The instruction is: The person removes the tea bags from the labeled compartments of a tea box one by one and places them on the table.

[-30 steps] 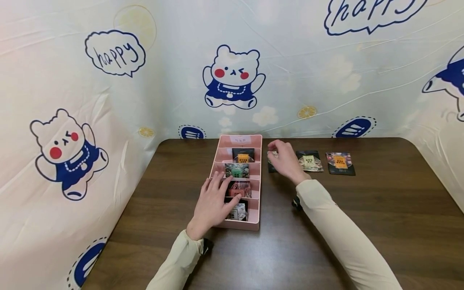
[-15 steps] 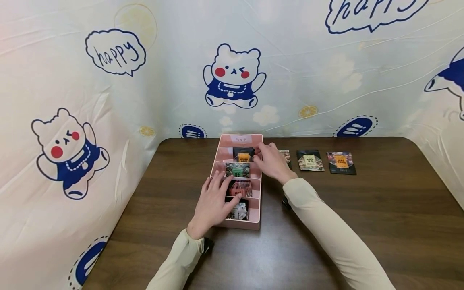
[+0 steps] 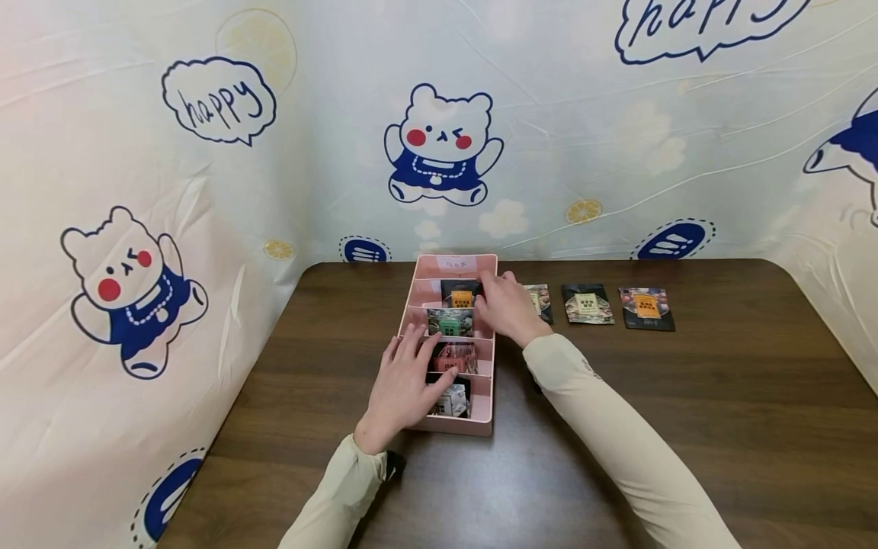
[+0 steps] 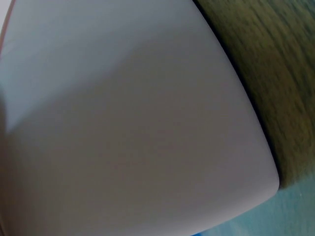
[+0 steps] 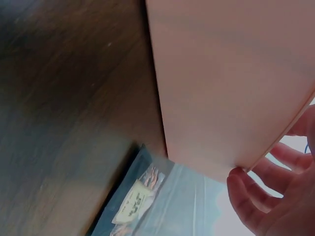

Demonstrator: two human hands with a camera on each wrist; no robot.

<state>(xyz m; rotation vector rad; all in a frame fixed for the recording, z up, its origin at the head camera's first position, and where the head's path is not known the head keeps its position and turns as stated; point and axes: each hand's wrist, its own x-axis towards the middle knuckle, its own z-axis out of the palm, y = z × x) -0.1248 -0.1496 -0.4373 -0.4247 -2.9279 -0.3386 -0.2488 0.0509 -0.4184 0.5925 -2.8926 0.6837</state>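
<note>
A pink divided box (image 3: 488, 396) holds small printed sachets in its compartments. My left hand (image 3: 405, 385) rests over the box's left rim with fingers spread, near a red sachet (image 3: 461, 366) and a white-labelled sachet (image 3: 449, 402). My right hand (image 3: 511, 309) reaches over the right rim into the second compartment from the back. Its bent fingertips are at the right edge of a dark sachet with an orange label (image 3: 461, 297); I cannot tell whether they pinch it. In the right wrist view its fingers (image 5: 275, 177) curl over the box's rim. A green sachet (image 3: 449, 324) stands one compartment nearer.
On the brown table (image 3: 583, 427), right of the box, lie a sachet partly behind the right hand (image 3: 540, 300), a green-labelled sachet (image 3: 588, 305) and an orange-labelled sachet (image 3: 647, 307). A printed curtain (image 3: 329, 152) hangs behind. The box's rearmost compartment bears a paper label (image 3: 456, 264).
My right hand has moved left from over the sachets on the table to the box's right rim, with its fingertips now inside. The left hand and the box have stayed put.
</note>
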